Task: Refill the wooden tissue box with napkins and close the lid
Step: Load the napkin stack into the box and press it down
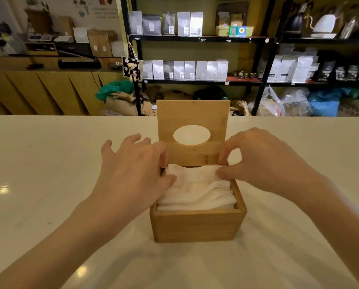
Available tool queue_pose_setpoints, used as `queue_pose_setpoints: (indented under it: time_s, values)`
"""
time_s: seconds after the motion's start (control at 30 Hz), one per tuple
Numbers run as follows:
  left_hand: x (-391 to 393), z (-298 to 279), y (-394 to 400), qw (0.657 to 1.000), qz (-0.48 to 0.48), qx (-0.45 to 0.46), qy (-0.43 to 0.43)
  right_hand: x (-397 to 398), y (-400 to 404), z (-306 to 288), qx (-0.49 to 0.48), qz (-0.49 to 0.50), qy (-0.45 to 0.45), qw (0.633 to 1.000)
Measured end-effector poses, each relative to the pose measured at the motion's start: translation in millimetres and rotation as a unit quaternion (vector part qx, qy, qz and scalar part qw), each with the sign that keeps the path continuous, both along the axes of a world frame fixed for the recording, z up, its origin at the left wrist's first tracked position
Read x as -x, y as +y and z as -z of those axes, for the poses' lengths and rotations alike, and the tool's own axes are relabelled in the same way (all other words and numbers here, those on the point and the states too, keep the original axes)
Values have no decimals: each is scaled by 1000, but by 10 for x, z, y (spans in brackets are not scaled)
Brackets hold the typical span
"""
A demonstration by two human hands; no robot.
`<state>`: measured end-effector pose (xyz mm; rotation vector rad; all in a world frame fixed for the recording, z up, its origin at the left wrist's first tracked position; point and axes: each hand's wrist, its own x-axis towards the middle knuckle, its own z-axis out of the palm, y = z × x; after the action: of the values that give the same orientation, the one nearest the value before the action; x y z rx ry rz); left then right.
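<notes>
Wooden tissue box [197,226] up front on the white table [38,163], napkins [197,190] piled inside, left hand [132,165] and right hand [257,161] pinching their far corners, lid [193,113] upright behind.

The place looked like a coffee shop or café with goods for sale. Black metal shelves [197,38] along the back wall carried rows of sealed coffee bags [184,69], small jars [243,74] and kettles [323,22]. A wooden counter [49,88] stood to the left, bulging sacks and plastic bags [287,103] lay on the floor, and a pale tabletop [49,163] filled the foreground.
</notes>
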<state>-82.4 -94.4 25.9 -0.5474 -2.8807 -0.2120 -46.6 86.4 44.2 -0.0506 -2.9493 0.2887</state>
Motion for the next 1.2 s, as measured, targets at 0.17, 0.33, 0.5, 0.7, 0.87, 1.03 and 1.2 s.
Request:
queue_pose_setpoints:
  time_s: [0.17, 0.33, 0.5, 0.7, 0.87, 1.03, 1.2]
  values:
    - [-13, -24, -45, 996, 62, -57, 40, -84, 1, -83, -2, -44, 67, 997]
    - [-49, 22, -47, 990, 84, -54, 102, -116, -83, -36, -33, -85, 13, 996]
    - [-101, 32, -32, 989, 113, -35, 86, -151, -85, -49, -84, -126, -54, 987]
    - [-40, 79, 2, 987, 159, 34, 7, -190, -103, -63, -125, -118, -88, 981]
    - [-15, 54, 36, 988, 135, 65, -24, -218, -76, -62, -135, -65, -138, 979]
    - [-22, 8, -1, 989, 141, 53, -10, -224, -61, -87, -63, -63, -134, 987]
    - [-77, -54, 21, 982, 184, 13, -25, -266, -100, -123, 60, -36, -72, 995]
